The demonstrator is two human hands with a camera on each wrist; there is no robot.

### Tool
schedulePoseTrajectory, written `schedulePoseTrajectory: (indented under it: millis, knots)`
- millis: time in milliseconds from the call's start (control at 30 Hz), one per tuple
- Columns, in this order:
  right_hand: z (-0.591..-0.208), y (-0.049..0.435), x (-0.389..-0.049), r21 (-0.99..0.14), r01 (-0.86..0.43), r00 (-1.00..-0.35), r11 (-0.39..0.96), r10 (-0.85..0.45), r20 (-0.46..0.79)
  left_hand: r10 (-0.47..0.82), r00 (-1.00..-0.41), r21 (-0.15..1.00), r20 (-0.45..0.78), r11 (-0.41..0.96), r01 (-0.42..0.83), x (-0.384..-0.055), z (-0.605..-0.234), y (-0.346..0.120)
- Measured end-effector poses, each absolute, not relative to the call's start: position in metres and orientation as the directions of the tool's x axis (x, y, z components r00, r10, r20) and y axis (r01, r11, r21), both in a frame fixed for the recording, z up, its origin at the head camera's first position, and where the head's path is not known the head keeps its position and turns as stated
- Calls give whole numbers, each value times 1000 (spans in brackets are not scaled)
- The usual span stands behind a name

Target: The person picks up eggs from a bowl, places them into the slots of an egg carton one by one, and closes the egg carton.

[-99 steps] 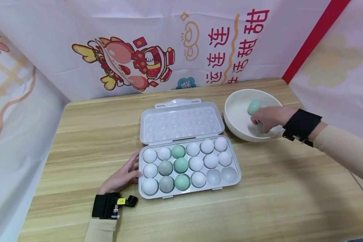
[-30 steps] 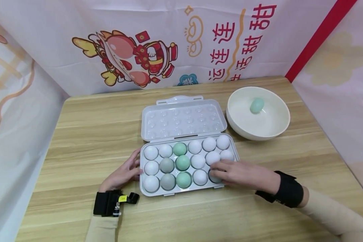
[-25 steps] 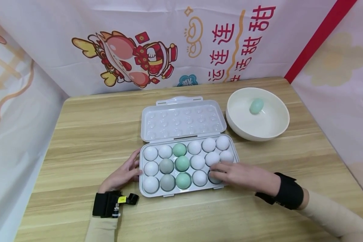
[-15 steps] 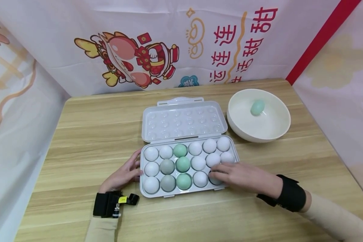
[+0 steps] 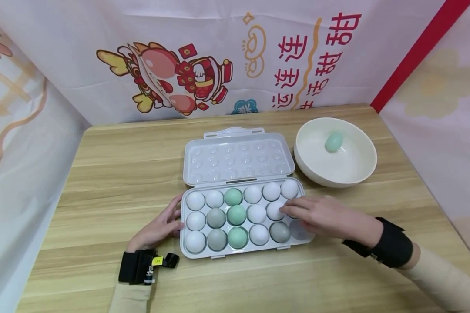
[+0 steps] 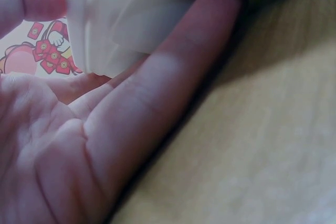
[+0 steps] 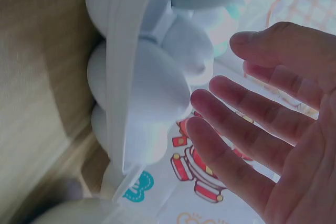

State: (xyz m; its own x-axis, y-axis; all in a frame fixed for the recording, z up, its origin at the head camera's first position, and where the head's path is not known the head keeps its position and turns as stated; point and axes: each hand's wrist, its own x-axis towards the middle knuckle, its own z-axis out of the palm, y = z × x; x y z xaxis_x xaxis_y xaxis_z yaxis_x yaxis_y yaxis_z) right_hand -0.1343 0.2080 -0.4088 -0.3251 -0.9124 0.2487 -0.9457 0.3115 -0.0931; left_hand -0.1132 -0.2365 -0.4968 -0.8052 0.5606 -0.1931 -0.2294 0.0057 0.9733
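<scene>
A pale egg carton (image 5: 250,249) lies open in the middle of the table, its lid (image 5: 239,163) folded back. White, green and grey eggs fill its cups; the front right cup (image 5: 299,230) holds none. A grey egg (image 5: 280,232) sits beside that cup. My left hand (image 5: 160,226) rests against the carton's left end, thumb tucked under the edge in the left wrist view. Above the carton's right end hovers my right hand (image 5: 323,217), fingers spread and holding nothing. Its fingertips are near a white egg (image 7: 157,82); whether they touch it I cannot tell.
A cream bowl (image 5: 337,176) with one green egg (image 5: 334,141) inside stands at the back right, close to the carton. The wooden table (image 5: 121,169) ends at a printed cloth (image 5: 172,26) behind.
My right hand went from the bowl to the front row, where a grey egg now sits in the fifth cup. It has since released that egg and moved up and right. The left hand stayed put.
</scene>
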Motion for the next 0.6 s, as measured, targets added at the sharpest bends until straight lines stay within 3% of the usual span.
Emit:
schedulePoseTrajectory:
  millis: [233,600]
  knots:
    - [-391,220,-153,-68,-913,-406,402,-888,213,562,-803,973,-196,8,-232,-112,-496,-238]
    - [-366,239,-188,-17,-880,-467,475,-856,222,565,-802,972,-195,5,-233,-112,-496,-238]
